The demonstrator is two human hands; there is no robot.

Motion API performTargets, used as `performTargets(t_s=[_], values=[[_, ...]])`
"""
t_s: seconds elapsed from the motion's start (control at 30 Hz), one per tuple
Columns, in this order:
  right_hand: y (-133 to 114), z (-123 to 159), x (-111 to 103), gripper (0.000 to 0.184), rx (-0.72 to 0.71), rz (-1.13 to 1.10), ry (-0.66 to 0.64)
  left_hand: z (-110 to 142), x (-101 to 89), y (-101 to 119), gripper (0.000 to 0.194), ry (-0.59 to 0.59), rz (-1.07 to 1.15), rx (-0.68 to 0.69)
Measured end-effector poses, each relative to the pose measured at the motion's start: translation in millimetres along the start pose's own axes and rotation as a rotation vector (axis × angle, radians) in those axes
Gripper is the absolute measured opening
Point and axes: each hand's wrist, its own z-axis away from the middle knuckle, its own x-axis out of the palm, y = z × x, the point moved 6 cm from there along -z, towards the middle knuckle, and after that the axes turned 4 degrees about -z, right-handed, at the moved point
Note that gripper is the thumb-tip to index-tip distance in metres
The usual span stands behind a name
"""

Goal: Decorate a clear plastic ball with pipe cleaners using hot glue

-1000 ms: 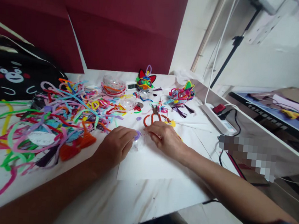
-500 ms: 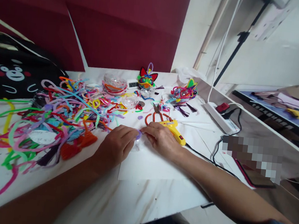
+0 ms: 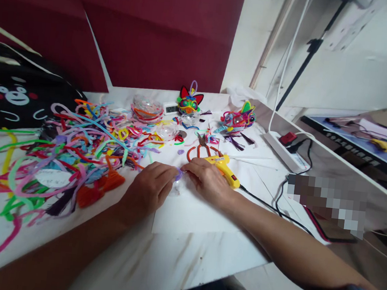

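Observation:
My left hand [image 3: 149, 184] and my right hand [image 3: 206, 181] meet over a white paper sheet [image 3: 192, 221], fingers pinched. Between their fingertips is a small purple pipe cleaner piece [image 3: 178, 175], gripped from both sides. Just beneath it a clear plastic piece [image 3: 176, 189] shows in part; the fingers hide how the two join. Beyond my right hand lies a yellow glue gun [image 3: 224, 167], close to its knuckles. Orange-handled scissors [image 3: 200, 151] rest behind the glue gun. A loose purple bit [image 3: 180, 152] lies on the paper ahead of the fingertips.
Tangled pipe cleaners [image 3: 75, 151] with orange and purple tassels cover the left side. Clear plastic shells [image 3: 147, 108] and two colourful finished figures, one red-eared [image 3: 190, 102], one striped [image 3: 239, 120], stand behind. A power strip [image 3: 286, 151], cables and a phone [image 3: 330, 224] lie right.
Almost nothing differs. Both hands keep their pinch on the purple piece in the same place; the view has shifted very slightly.

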Motion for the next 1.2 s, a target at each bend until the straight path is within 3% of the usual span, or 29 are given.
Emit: performTargets(t_s=[0.77, 1.2], values=[[-5.6, -0.3, 3.3, 0.025, -0.001, 0.111, -0.029, -1.8, -1.1, 4.0, 0.022, -0.049, -0.045, 0.050], [-7.2, 3.4, 7.6, 0.029, -0.016, 0.169, 0.023, -3.6, -1.3, 5.7, 0.021, -0.080, -0.073, 0.045]])
